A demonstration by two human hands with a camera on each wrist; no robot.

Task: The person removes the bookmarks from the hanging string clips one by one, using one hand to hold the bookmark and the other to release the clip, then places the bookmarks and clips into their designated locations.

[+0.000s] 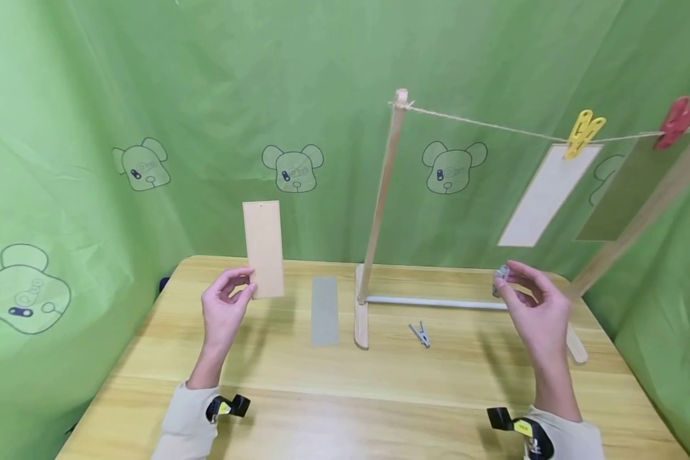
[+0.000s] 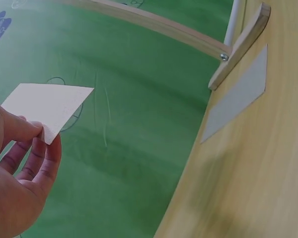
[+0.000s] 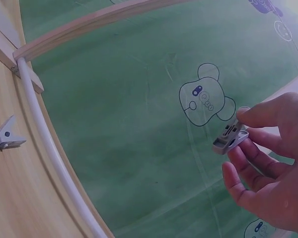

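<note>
My left hand (image 1: 225, 311) pinches the lower left edge of a pale peach card (image 1: 264, 246), holding it upright above the table. The same card (image 2: 49, 106) shows between thumb and fingers in the left wrist view. In my right hand (image 1: 537, 313) a grey clothespin (image 1: 501, 281) is pinched between thumb and fingertips, in front of the rack's lower bar. The right wrist view shows this clothespin (image 3: 231, 136) close up. From the string (image 1: 483, 126) hang a white card (image 1: 549, 198) under a yellow clothespin (image 1: 583, 134) and an olive green card (image 1: 632, 191) under a red clothespin (image 1: 680, 121).
A grey card (image 1: 324, 311) lies on the wooden table (image 1: 322, 396), left of the rack's foot (image 1: 361, 319). Another grey clothespin (image 1: 421, 334) lies in front of the white lower bar (image 1: 437, 301). The rack's left post (image 1: 384, 191) stands between my hands. Green curtain (image 1: 207, 96) surrounds the table.
</note>
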